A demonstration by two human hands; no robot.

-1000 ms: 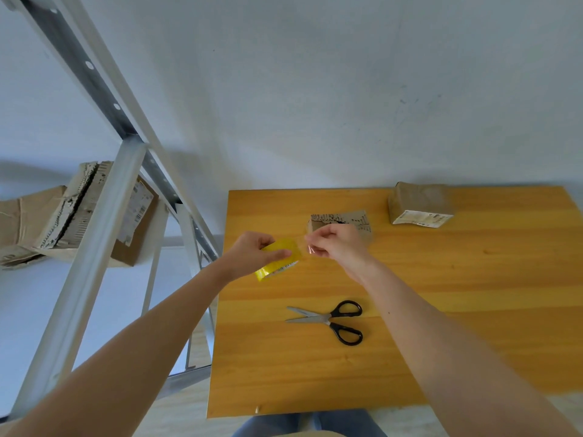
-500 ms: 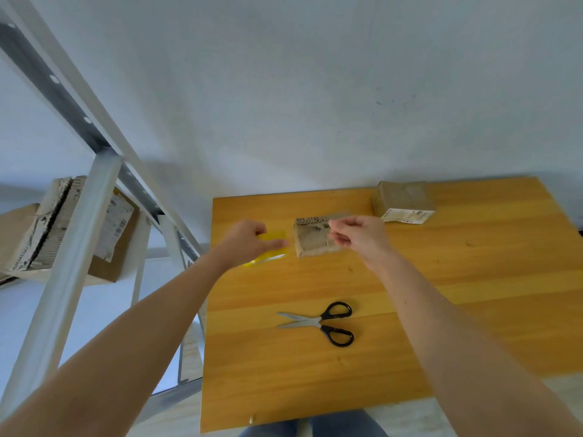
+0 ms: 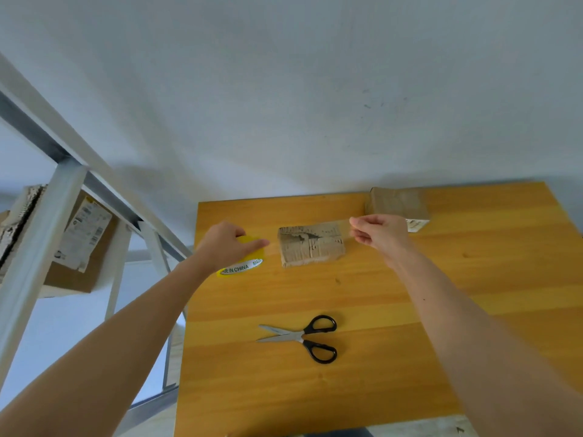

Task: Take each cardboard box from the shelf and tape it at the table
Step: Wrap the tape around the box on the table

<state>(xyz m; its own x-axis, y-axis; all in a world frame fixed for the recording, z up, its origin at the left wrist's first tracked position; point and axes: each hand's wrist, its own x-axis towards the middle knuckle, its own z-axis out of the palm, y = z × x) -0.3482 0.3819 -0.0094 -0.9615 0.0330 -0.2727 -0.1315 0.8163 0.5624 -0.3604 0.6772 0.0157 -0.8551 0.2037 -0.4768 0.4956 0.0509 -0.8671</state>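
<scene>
A small torn cardboard box (image 3: 310,246) lies on the wooden table (image 3: 362,298) between my hands. My left hand (image 3: 225,246) grips a yellow roll of clear tape (image 3: 244,263) just left of the box. My right hand (image 3: 380,231) pinches the free end of the tape strip (image 3: 334,227), which stretches clear and faint across the top of the box. A second cardboard box (image 3: 396,203) with a white label sits at the back of the table, behind my right hand.
Black-handled scissors (image 3: 304,337) lie open on the table in front of the box. A grey metal shelf frame (image 3: 41,247) stands at the left, with a labelled cardboard box (image 3: 79,244) on its shelf. A pale wall rises behind the table.
My hands have drawn apart, the right one moving right with the tape end, so the strip now spans the small box. The roll has moved left of the box.
</scene>
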